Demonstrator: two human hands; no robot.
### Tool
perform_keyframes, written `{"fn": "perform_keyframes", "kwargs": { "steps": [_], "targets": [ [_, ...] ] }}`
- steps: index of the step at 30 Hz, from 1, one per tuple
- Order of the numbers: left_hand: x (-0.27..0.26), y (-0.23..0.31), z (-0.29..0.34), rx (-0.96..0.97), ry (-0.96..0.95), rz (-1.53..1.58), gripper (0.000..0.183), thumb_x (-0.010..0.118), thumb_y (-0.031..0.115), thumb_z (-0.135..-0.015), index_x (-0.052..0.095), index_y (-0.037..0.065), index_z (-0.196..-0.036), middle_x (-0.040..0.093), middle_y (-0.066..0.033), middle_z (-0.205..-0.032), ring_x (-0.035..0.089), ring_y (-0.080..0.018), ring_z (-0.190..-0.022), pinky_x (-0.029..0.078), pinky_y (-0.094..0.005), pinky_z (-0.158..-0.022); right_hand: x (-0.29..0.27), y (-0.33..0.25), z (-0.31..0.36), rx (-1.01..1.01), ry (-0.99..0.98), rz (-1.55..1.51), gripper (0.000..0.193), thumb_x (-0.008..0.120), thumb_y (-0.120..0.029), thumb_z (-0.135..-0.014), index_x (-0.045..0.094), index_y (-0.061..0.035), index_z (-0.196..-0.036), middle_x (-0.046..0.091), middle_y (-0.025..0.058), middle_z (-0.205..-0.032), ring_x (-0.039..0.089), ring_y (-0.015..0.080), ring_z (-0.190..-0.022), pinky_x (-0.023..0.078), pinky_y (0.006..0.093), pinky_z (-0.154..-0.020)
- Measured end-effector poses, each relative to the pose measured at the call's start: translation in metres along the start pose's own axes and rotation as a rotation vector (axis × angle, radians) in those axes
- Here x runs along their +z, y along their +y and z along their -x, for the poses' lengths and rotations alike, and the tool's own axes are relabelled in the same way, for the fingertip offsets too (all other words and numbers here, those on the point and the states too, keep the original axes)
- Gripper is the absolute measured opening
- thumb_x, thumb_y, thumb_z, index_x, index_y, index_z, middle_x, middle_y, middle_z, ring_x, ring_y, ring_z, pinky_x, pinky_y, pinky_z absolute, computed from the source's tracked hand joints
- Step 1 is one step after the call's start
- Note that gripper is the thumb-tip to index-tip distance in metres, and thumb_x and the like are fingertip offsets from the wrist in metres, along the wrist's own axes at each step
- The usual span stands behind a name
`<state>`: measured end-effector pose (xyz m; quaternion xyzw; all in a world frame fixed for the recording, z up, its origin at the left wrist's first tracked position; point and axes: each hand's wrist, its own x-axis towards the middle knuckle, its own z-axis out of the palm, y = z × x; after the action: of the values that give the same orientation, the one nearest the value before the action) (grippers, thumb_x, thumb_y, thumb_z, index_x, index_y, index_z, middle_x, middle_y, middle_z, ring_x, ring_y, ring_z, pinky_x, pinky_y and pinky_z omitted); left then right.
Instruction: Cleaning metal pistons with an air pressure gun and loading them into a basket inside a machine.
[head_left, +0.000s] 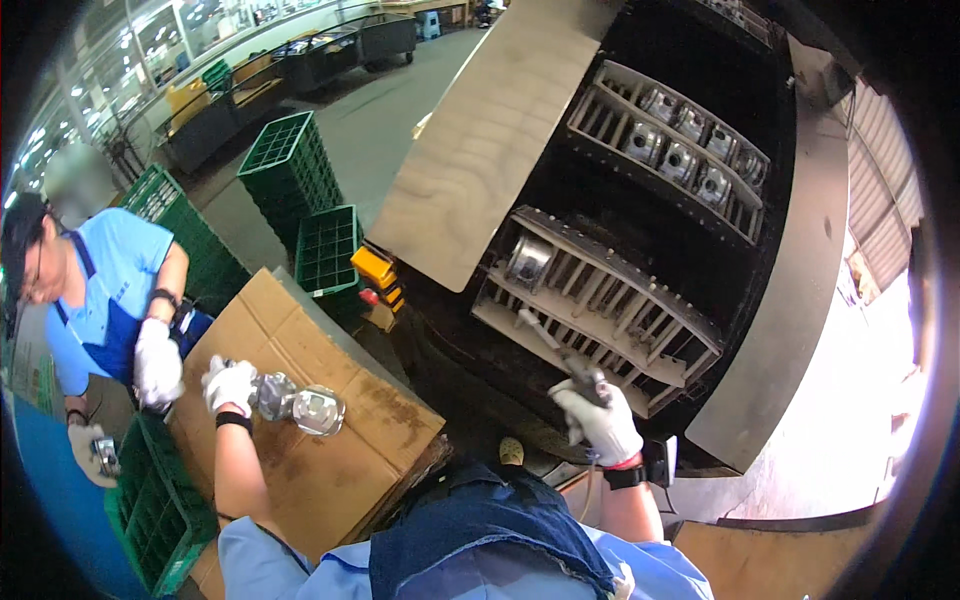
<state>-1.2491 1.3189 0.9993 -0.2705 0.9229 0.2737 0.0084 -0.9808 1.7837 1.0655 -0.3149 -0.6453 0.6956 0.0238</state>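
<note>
My left hand (230, 386), in a white glove, is over the cardboard-topped surface with its fingers curled on a shiny metal casting that it partly hides. Beside it on the cardboard (370, 470) sit another metal casting (273, 396) and, further right, a squarish one (319, 410). In my gloved right hand (603, 418) is an air blow gun (560, 350), its long nozzle aimed up and left at the near slatted rack (640, 335). One cylindrical metal casting (530, 262) lies at that rack's left end.
Beyond, a far rack (600, 125) carries several metal castings (678, 160) inside the dark machine. Pale metal panels (490, 140) flank it. Green crates (290, 170) stand at the upper left. A co-worker (110, 290) in gloves stands at the left by another green crate (165, 500).
</note>
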Motion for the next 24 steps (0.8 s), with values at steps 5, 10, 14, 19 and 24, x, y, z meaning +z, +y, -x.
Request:
{"fn": "perform_keyframes", "kwargs": {
  "steps": [5, 10, 14, 19, 24],
  "targets": [
    [-0.002, -0.020, -0.037, -0.003, -0.198, -0.195, 0.047, 0.066, 0.037, -0.077, 0.060, 0.004, -0.109, 0.070, -0.0193, -0.096, 0.069, -0.0320, -0.088, 0.054, -0.0451, -0.075, -0.047, -0.004, 0.012, 0.029, 0.144, -0.057, 0.014, 0.071, -0.015, -0.088, 0.071, -0.0044, -0.096, 0.055, -0.0011, -0.061, 0.047, 0.0078, -0.043, 0.038, 0.0241, -0.042],
    [0.015, 0.105, 0.083, 0.640, 0.120, -0.261, 0.058, 0.065, 0.040, -0.090, 0.055, 0.005, -0.134, 0.056, -0.0228, -0.136, 0.053, -0.0369, -0.126, 0.043, -0.0470, -0.104, -0.060, 0.005, 0.005, 0.055, 0.150, -0.036, 0.015, 0.069, -0.014, -0.088, 0.070, -0.0029, -0.097, 0.054, -0.0009, -0.060, 0.048, 0.0083, -0.044, 0.039, 0.0243, -0.042],
    [0.110, 0.192, 0.184, 1.317, -0.217, 0.407, 0.052, 0.078, 0.011, -0.082, 0.057, 0.003, -0.129, 0.069, -0.0147, -0.106, 0.068, -0.0284, -0.091, 0.055, -0.0392, -0.087, -0.061, 0.001, -0.003, 0.040, 0.094, -0.092, 0.012, 0.070, -0.013, -0.088, 0.072, -0.0045, -0.097, 0.056, -0.0013, -0.060, 0.048, 0.0078, -0.043, 0.039, 0.0236, -0.042],
    [0.162, 0.298, 0.242, 0.811, -0.544, -0.137, 0.055, 0.066, 0.029, -0.085, 0.049, 0.000, -0.128, 0.059, -0.0275, -0.124, 0.060, -0.0427, -0.114, 0.050, -0.0479, -0.094, -0.066, -0.008, 0.001, 0.069, 0.078, -0.045, 0.011, 0.071, -0.013, -0.087, 0.072, -0.0051, -0.096, 0.057, -0.0015, -0.062, 0.048, 0.0069, -0.045, 0.039, 0.0233, -0.042],
    [0.195, 0.284, 0.209, 0.795, -0.725, 0.208, 0.047, 0.066, 0.030, -0.082, 0.057, 0.008, -0.122, 0.069, -0.0200, -0.112, 0.063, -0.0364, -0.110, 0.048, -0.0427, -0.094, -0.076, 0.003, -0.001, 0.112, 0.085, -0.052, 0.013, 0.072, -0.014, -0.086, 0.072, -0.0068, -0.097, 0.057, -0.0017, -0.063, 0.049, 0.0070, -0.047, 0.039, 0.0240, -0.044]
  ]
}}
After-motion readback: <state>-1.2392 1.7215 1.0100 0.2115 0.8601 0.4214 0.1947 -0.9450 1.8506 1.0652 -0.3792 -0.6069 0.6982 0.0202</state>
